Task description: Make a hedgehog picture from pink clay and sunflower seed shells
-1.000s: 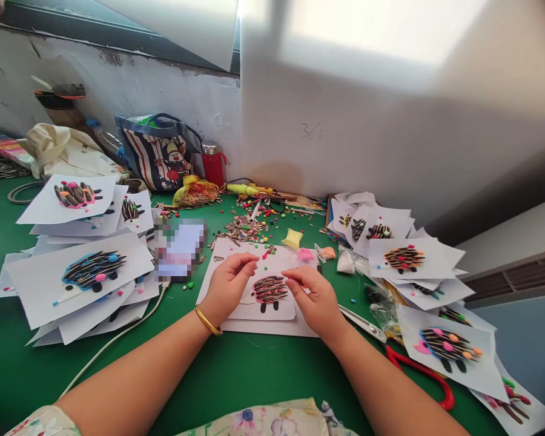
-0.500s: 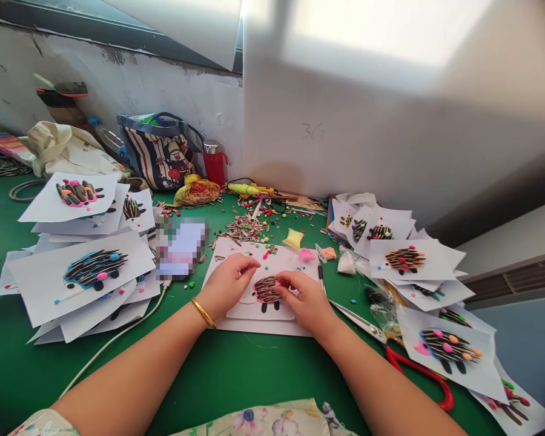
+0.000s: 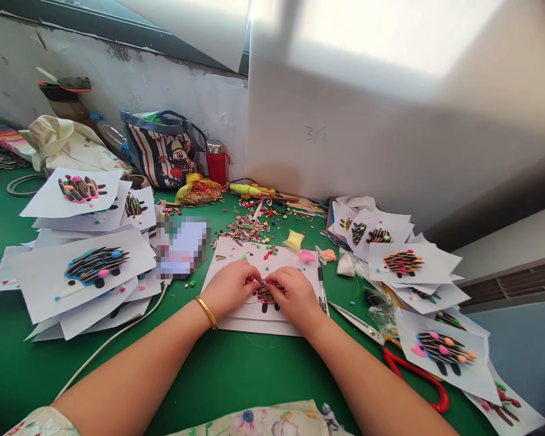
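A white card with a seed-covered hedgehog (image 3: pixel 266 295) lies on a larger paper sheet (image 3: pixel 272 327) in front of me. The hedgehog has dark striped seeds over a pinkish base and two black feet. My left hand (image 3: pixel 237 287) is at its upper left, thumb and fingers pinched together. From the right, my right hand (image 3: pixel 296 295) covers part of the hedgehog, its fingertips also drawn together. The two sets of fingertips nearly meet above the seeds. Whatever sits between them is too small or hidden to make out.
Loose sunflower seeds (image 3: pixel 243 229) and coloured clay bits lie behind the sheet, near a yellow clay lump (image 3: pixel 295 240). A phone (image 3: pixel 184 248) is at left. Stacked hedgehog cards (image 3: pixel 131 239) flank both sides. Red-handled scissors (image 3: pixel 413 372) rest at right.
My right hand has shifted left over the hedgehog, covering more of it. The left fingertips have curled into a pinch close to the right ones. The view has moved slightly.
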`<state>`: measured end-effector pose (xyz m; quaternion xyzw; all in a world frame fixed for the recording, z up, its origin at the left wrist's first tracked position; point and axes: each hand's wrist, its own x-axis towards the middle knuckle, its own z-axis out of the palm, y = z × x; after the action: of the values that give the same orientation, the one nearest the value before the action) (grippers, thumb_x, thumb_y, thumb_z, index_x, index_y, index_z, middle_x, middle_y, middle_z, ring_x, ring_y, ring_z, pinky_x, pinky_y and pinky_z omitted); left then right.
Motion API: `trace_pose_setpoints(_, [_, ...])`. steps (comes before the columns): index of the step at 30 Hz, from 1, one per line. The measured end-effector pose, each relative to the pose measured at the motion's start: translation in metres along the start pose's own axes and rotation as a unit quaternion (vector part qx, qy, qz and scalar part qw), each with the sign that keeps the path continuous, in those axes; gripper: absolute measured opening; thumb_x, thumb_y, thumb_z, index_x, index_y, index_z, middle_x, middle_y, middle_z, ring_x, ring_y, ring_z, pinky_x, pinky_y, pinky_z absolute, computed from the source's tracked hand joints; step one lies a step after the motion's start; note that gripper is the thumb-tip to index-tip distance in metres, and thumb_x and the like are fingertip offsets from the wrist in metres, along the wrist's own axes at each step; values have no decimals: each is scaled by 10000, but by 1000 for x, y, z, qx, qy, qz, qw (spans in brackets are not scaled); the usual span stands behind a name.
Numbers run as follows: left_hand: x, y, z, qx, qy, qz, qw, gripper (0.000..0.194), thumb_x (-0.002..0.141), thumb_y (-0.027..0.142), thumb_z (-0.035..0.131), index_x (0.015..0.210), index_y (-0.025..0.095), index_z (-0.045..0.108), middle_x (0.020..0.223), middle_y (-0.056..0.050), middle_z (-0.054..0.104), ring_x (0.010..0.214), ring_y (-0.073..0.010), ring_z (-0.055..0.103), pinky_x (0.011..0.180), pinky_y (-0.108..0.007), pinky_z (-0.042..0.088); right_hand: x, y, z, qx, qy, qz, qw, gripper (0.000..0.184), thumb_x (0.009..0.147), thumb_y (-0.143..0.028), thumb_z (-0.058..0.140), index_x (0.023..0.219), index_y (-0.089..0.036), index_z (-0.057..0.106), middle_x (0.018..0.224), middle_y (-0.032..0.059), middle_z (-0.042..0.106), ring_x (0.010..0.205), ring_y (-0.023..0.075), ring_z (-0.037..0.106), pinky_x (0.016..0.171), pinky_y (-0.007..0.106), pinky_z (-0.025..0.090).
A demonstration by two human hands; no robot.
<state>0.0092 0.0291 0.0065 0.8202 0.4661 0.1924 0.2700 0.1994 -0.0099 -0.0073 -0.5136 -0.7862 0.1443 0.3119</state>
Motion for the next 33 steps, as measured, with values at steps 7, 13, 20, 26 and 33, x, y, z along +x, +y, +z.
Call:
trace_pose_setpoints(7, [-1, 0, 2, 8, 5, 6, 1000, 146, 812, 187, 595, 829, 224, 735, 852, -46, 663, 825, -201, 611, 751, -299, 463, 1, 0, 1, -14, 9, 5, 1000, 109, 886, -185, 616, 921, -233, 707, 865, 39, 655, 870, 201, 580, 777, 329, 425])
trace_pose_setpoints(13, [0, -2, 4, 14, 7, 11, 1000, 151, 809, 187, 597, 826, 230, 740, 837, -43, 662, 815, -200, 608, 734, -295, 461, 1, 0, 4, -18, 3, 6, 1000, 98, 880, -182, 627, 908, -232, 707, 860, 36, 670, 872, 202, 591, 780, 334, 415])
trace_pose_setpoints(20, [0, -1, 4, 17, 8, 11, 1000, 146, 810, 182, 601, 827, 225, 739, 837, -46, 665, 816, -201, 609, 738, -296, 461, 2, 2, 4, -5, -11, 12, 1000, 100, 900, -202, 607, 896, -235, 701, 861, 28, 693, 863, 196, 602, 784, 326, 421])
trace_pose_setpoints(26, [-1, -1, 4, 18, 8, 9, 1000, 139, 800, 167, 610, 829, 222, 734, 844, -46, 665, 820, -201, 609, 745, -299, 463, 1, 1, 0, -27, -3, 27, 999, 74, 886, -241, 640, 936, -231, 693, 876, 28, 694, 860, 200, 598, 774, 332, 411])
trace_pose_setpoints(33, [-2, -2, 5, 10, 13, 9, 1000, 132, 803, 168, 611, 825, 219, 731, 847, -46, 661, 815, -199, 608, 739, -298, 459, 1, 3, 0, -48, 8, 33, 998, 86, 881, -280, 653, 860, -243, 727, 826, 40, 660, 851, 208, 584, 748, 337, 396])
